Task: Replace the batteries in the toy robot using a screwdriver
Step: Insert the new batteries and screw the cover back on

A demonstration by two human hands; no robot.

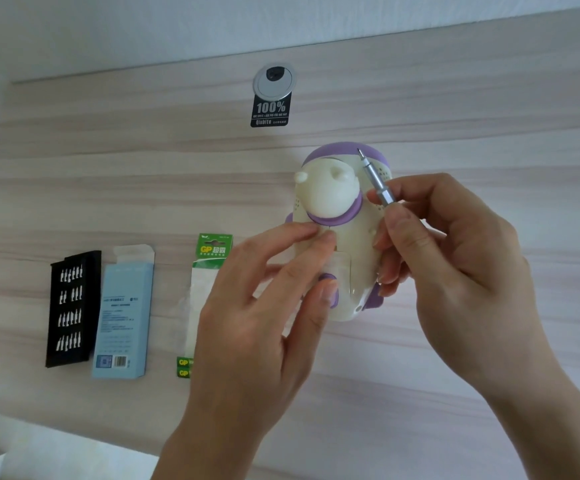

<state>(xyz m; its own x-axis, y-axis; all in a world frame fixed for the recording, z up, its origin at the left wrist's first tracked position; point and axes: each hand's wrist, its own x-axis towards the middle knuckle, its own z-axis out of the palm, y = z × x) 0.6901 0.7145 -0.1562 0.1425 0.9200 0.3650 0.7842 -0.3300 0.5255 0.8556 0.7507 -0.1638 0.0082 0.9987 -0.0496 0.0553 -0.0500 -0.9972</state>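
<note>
The toy robot [333, 199] sits between the left hand [257, 306] and the right hand [454, 271], which holds the screwdriver [373, 178]. Left of the left hand lie the battery pack [209, 268], perhaps partly under it, then the box [124, 313] and the bit tray [72, 310].

A pale wood-grain desk [472, 109] meets a white wall [143, 26]. Near its back edge sits a round silver cable grommet [274, 85], with a black "100%" sticker [270, 114] touching it. At left, a black bit tray [89, 271] lies just beside a light-blue box [122, 313] with its flap open.
</note>
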